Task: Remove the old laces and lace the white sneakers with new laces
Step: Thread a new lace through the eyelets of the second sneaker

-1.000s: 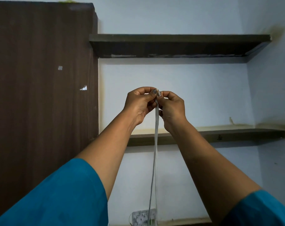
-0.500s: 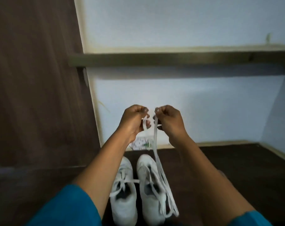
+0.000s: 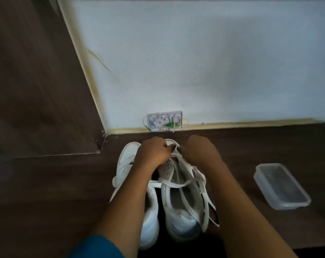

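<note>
White sneakers [image 3: 184, 220] stood paired on the surface [image 3: 65, 192] within reach; left hand [image 3: 154, 153] and right hand [image 3: 199, 151] each pinched one lace [image 3: 171, 141] close together, probably for threading eyelets.

matt dark wood-grain table [image 3: 65, 192], clear smooth plastic container [image 3: 281, 186], flat cloth laces [image 3: 178, 184]
</note>
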Tool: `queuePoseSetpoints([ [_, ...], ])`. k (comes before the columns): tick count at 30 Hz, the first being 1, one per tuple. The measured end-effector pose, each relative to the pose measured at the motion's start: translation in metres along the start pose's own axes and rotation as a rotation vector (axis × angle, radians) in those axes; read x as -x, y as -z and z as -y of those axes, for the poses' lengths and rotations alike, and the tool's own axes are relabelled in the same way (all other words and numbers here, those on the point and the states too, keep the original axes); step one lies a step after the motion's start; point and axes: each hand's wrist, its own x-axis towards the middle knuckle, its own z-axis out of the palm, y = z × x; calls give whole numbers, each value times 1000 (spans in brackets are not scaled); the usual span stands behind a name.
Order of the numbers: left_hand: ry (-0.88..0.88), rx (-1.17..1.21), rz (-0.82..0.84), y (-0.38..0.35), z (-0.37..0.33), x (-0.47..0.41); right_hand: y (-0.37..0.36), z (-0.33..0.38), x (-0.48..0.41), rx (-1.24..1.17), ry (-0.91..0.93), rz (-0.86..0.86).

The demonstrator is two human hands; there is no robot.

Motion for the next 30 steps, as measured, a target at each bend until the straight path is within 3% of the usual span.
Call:
queuePoseSetpoints([
  [3, 93, 88, -40, 0, 7, -2, -10, 3, 4, 63, -22, 80],
  [5, 142, 238, -24, 1, 15, -3, -9, 2, 1, -33, -19, 112],
  [8, 137, 358, 22, 3, 21, -1, 4, -2, 5, -423, 2, 94],
  [11, 94, 304, 56, 3, 19, 1, 18, -9, 16, -814, 46, -11],
  [14, 88, 235, 38, 4, 16, 1, 20, -13, 16, -1027, 119, -84],
  [19, 63, 183, 80, 7, 16, 4, 13, -8, 19, -1429, 102, 64],
  [22, 93, 164, 26, 6, 14, 3, 8, -9, 15, -1361, 26, 86],
  [26, 92, 43, 73, 5, 7, 4, 24, -6, 23, -1318, 157, 89],
  [28, -15, -11, -16, 6, 4, 7, 36, -6, 28, -1169, 295, 6],
  [30, -196, 177, -105, 10, -2, 8, 39, -4, 30, -918, 411, -32],
])
